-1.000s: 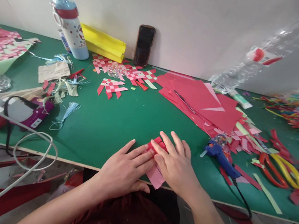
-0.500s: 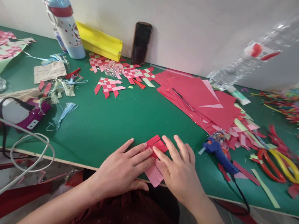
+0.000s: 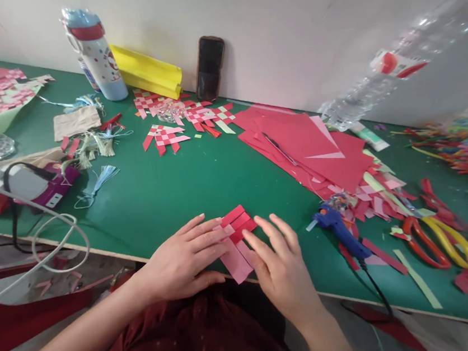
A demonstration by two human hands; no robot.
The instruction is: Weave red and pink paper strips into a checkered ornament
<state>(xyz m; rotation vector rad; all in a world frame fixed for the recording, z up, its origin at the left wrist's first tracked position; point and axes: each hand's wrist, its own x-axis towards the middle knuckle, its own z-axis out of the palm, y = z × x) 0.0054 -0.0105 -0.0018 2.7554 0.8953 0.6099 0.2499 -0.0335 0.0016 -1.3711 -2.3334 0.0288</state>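
Note:
Red and pink paper strips (image 3: pixel 238 254) lie partly interlaced at the table's front edge, red at the far end and pink toward me. My left hand (image 3: pixel 190 256) rests flat with its fingers over the left side of the strips. On the other side, my right hand (image 3: pixel 279 257) touches the strips' right edge with its fingertips, fingers apart. Neither hand is closed round the paper. A blue hot glue gun (image 3: pixel 342 231) lies to the right of my right hand.
Red paper sheets (image 3: pixel 320 154) with a pen (image 3: pixel 279 148) lie at right. Scissors (image 3: pixel 425 241) sit among scraps. Woven paper pieces (image 3: pixel 166 138), a phone (image 3: pixel 210 68), a drinking bottle (image 3: pixel 100 61) and a clear plastic bottle (image 3: pixel 359 91) stand or lie along the wall. A cable (image 3: pixel 85 243) hangs at left.
My fingers have spread a little apart over the strips, showing more of the red and pink paper. The whole view has shifted slightly.

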